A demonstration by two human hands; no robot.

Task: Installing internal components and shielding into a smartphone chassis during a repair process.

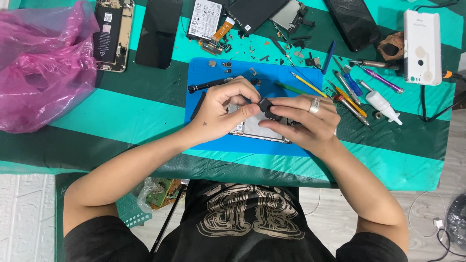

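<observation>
**Both hands on small black part above opened phone**

Left hand (224,112) and right hand (303,121) meeting over blue mat (204,77), near middle of table (131,104). Small black part (266,106) pinched between fingertips of both hands: left thumb and forefinger closed on its left edge, right thumb and forefinger closed on its right side. Part held just above opened phone (257,128), which lies flat on mat, mostly hidden under hands. Ring (314,105) on right hand.

On mat behind hands: black screwdriver (206,86) lying roughly level, yellow tool (307,83) slanting toward right edge. Small loose bits near mat's far edge, too small to identify.

Right of mat: cluster of hand tools (352,92), handles blue, purple, orange, lying close together at angles. White dropper bottle (383,106) on its side just beside them. White phone back cover (422,46) further right, well apart from hands.

Far side of table: battery (205,19), stripped phone frame (114,34), dark screen panel (158,31), another dark phone (353,22), scattered screws and fragments between them.

Left: pink plastic bag (41,68), crumpled, well apart from mat.

Table cover striped green and teal. Below table edge, circuit board in clear bag (158,192) near left forearm.
</observation>
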